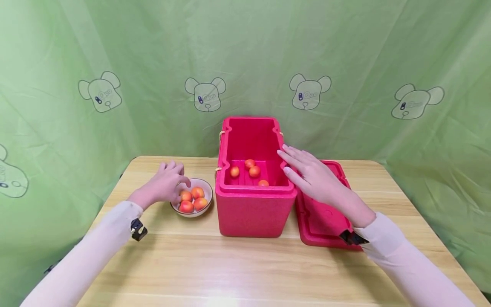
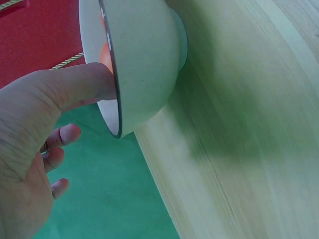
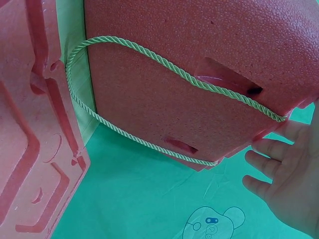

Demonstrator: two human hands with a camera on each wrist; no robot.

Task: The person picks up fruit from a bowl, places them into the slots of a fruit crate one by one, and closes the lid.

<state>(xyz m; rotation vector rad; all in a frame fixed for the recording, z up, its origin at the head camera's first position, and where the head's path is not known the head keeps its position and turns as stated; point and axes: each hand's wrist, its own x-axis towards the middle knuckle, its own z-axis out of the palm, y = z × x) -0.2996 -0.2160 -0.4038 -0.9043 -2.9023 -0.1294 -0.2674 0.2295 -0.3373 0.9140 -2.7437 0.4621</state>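
Observation:
My left hand (image 1: 167, 182) reaches over a round bowl (image 1: 209, 187) with a dark rim. The bowl holds several small orange-red fruits (image 1: 200, 203) that look like apricots. In the left wrist view the thumb (image 2: 87, 82) dips inside the bowl, its tip hidden, while other fingers hang loosely past the rim. From the head, thumb and index finger stand apart near a fruit, with no clear hold on it. A red foam box (image 1: 255, 215) stands uncovered, with several like fruits (image 1: 254, 171) on its floor. My right hand (image 1: 314, 177) rests with straight fingers on its right rim.
A red lid (image 1: 322, 221) lies on the wooden table (image 1: 230, 264) right of the box, partly under my right forearm. Rope handles (image 3: 169, 64) hang on the box's sides. A green curtain (image 1: 253, 51) with bear drawings rises behind the table.

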